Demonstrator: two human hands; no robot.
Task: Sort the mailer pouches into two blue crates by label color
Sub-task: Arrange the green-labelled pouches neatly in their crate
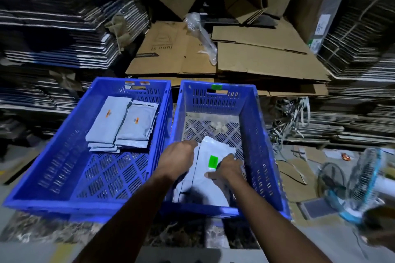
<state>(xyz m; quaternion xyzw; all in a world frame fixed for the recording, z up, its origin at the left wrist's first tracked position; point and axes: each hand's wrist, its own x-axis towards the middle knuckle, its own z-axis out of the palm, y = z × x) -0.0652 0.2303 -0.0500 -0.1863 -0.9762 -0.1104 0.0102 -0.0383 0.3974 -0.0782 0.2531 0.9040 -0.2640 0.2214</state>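
The fingers of the right hand point(227, 167) are curled down over the right edge of a grey mailer pouch point(210, 174), the thumb lying along its near side just below the green label point(213, 162), so this hand grips the pouch. The left hand point(178, 159) lies on the pouch's left edge with its fingers stretched forward and fairly straight, the tips reaching the pouch's far left corner; whether the thumb hooks underneath cannot be told, so it reads as pressing or steadying rather than gripping.

The pouch lies low inside the right crate point(264, 141), toward its near wall, over a paler heap of what look like more pouches that is too blurred to count. A green tag point(217, 87) is stuck to the far rim of this crate, matching the label. The far half of the crate's perforated floor is bare apart from some pale scraps by the far wall.

In the left crate point(70, 134), two stacks of pouches with orange labels point(125, 124) sit side by side in the far part of the floor, and orange tags point(134, 83) mark its far rim.

The step in hand appears to be setting a green-labelled pouch into its crate and squaring it on the heap. The next move likely calls for both hands to let go and lift clear of the crate walls, then fetch another pouch and read its label colour before choosing a crate.

Flattened cardboard point(235, 57) is piled behind the crates, and a fan point(361, 186) stands on the floor to the right.
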